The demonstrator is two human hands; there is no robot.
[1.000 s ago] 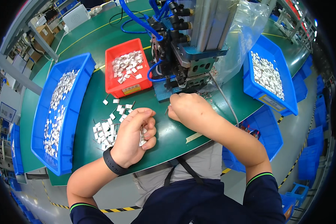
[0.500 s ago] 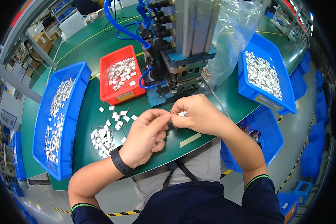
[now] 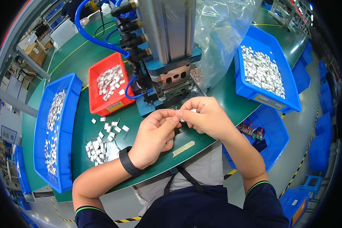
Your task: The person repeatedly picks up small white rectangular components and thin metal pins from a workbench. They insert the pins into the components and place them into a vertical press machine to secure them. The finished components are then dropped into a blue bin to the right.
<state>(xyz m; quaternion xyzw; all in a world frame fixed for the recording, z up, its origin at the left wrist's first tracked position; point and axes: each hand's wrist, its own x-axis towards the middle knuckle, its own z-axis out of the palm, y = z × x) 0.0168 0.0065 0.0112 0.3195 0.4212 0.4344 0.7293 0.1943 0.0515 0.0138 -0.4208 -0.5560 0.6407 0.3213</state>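
My left hand [image 3: 154, 133], with a black band on its wrist, is closed in a pinch, thumb against forefinger. Its tip meets my right hand [image 3: 204, 117], which is also closed, just in front of the metal press [image 3: 175, 79]. A few small white wire-leaded parts [image 3: 193, 110] show between the fingers of my right hand. At the meeting fingertips a thin lead seems to be pinched; the fingers mostly hide it. Loose white wire-leaded parts [image 3: 96, 149] lie in a pile on the green table, left of my left hand.
A red bin [image 3: 107, 109] and a long blue bin [image 3: 70, 133], both holding white parts, stand to the left. Another filled blue bin [image 3: 250, 89] is at right, with a lower blue bin [image 3: 279, 138] beside the table. A clear plastic bag [image 3: 220, 41] hangs behind the press. Tape [image 3: 183, 149] marks the table's front.
The view has shifted, so the press and bins appear further left. Both hands stay together at the fingertips, and the right thumb now lies straighter toward the left fingertips.
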